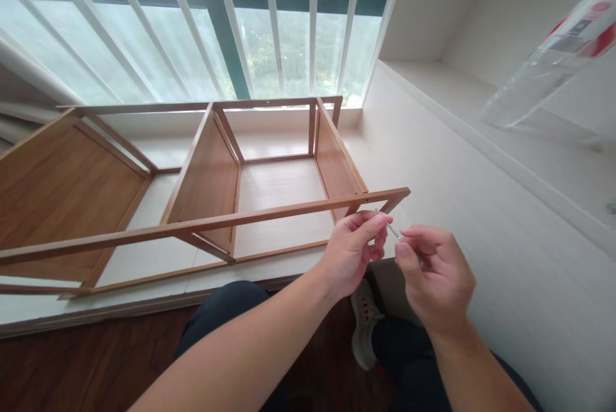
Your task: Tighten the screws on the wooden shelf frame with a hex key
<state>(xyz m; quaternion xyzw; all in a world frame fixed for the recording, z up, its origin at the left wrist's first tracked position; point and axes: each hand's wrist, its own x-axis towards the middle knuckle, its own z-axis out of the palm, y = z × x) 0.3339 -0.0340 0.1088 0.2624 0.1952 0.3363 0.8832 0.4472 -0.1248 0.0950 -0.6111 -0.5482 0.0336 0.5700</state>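
A thin silver metal rod (393, 230), the size of a long bolt or hex key, slants between my two hands in front of the wooden shelf frame (289, 210). My left hand (353, 248) pinches it near its upper end between thumb and fingers. At its lower end, the thumb and forefinger of my right hand (436, 274) are closed on or right at the tip. Whether the rod has a thread or a bend is too small to make out. The brown frame lies on its side on a pale ledge, its panels standing upright, and its near right corner is just beyond my hands.
A barred window (289, 46) rises behind the frame. On the right, a clear plastic bottle (543, 72) with a red and white label stands on a pale sill (462, 104). Below are my knees, one shoe (363, 328) and the dark wooden floor (96, 360).
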